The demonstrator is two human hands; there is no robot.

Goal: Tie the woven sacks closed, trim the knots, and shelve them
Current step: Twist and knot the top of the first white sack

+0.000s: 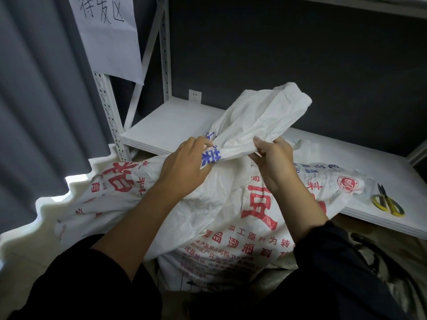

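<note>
A: Where is there room on the shelf board [171, 121]?
B: Its left part lies bare, from the perforated upright [108, 116] across to the raised neck [265, 116] of the sack [231, 204], and open from the front.
A: And further right?
B: The sack laps over the front edge there, and yellow-handled scissors [388, 202] lie near that edge, just beside the sack's corner.
A: Overhead?
B: Open up to the upper shelf [369, 3]. Only the neck stands up into that gap, with the left hand [184, 165] and right hand [275, 160] gripping its base.
A: The left side?
B: Barred by the upright, a slanting brace [151, 38] and a hanging paper sign [108, 35]; a grey curtain [34, 112] hangs beyond.
</note>
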